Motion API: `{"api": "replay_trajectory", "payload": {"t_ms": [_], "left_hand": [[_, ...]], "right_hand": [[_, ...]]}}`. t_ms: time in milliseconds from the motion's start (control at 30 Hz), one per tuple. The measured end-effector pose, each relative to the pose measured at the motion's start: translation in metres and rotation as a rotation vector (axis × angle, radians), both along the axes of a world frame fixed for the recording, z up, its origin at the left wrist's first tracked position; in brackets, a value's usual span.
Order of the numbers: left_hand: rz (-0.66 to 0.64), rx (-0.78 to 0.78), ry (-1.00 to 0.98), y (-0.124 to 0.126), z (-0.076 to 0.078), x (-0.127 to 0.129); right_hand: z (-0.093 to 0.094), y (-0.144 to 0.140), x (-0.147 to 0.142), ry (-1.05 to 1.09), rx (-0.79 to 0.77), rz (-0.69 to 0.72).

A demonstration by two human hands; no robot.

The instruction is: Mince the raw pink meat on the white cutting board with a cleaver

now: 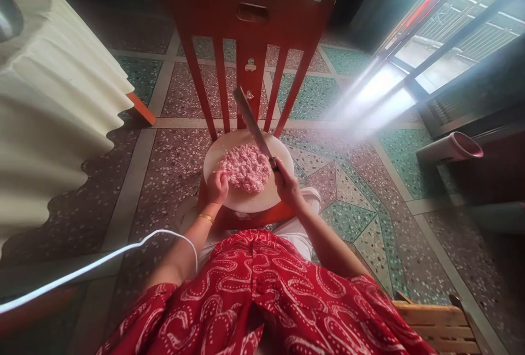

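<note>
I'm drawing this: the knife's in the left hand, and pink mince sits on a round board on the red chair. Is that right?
Not the left hand: the head view shows the knife in the right hand. The pink mince does sit on the round board on the red chair.

Pale strips divide the speckled green and brownish floor (180, 169). Along its left edge hangs a scalloped cream cloth (49, 125), an orange leg (140, 109) showing beneath. A white cable (102, 256) crosses the near left corner, slatted wood (435, 320) occupies the near right, and a pale container (441, 149) is by the right edge.
</note>
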State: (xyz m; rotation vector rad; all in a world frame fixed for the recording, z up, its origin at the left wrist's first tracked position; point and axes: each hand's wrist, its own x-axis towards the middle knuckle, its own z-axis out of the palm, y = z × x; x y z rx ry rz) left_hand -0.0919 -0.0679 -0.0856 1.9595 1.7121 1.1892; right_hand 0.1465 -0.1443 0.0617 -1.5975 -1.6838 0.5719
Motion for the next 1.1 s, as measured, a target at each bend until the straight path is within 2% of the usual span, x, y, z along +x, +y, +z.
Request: {"api": "replay_trajectory", "payload": {"t_ms": [100,167,300,433,600,733,867,1000,1100], "left_hand": [[0.003,-0.016,-0.001,0.001,-0.001,-0.001],[0.005,-0.016,-0.004,0.001,-0.001,-0.002],[-0.015,-0.046,0.009,0.001,-0.003,-0.004],[-0.002,-0.053,0.037,0.0,-0.001,-0.003],[-0.004,-0.023,0.025,0.002,0.002,-0.002],[-0.009,-0.008,0.031,0.003,0.001,-0.002],[0.004,-0.011,0.023,0.003,-0.001,-0.002],[0.061,-0.034,-0.012,0.003,-0.003,0.0],[0.079,-0.066,-0.056,0.002,-0.001,0.001]], "right_hand": [[-0.031,0.001,0.001,-0.105,-0.253,0.003],[-0.044,-0.003,0.006,-0.098,-0.358,-0.01],[-0.046,-0.017,0.027,0.156,-0.335,-0.017],[-0.047,-0.027,0.058,0.346,-0.37,-0.118],[-0.059,-0.013,0.096,0.434,-0.441,-0.223],[-0.064,0.007,0.114,0.431,-0.504,-0.211],[-0.065,0.038,0.11,0.398,-0.594,-0.13],[-0.065,0.078,0.083,0.342,-0.65,0.02],[-0.059,0.098,0.064,0.269,-0.637,0.132]]}}
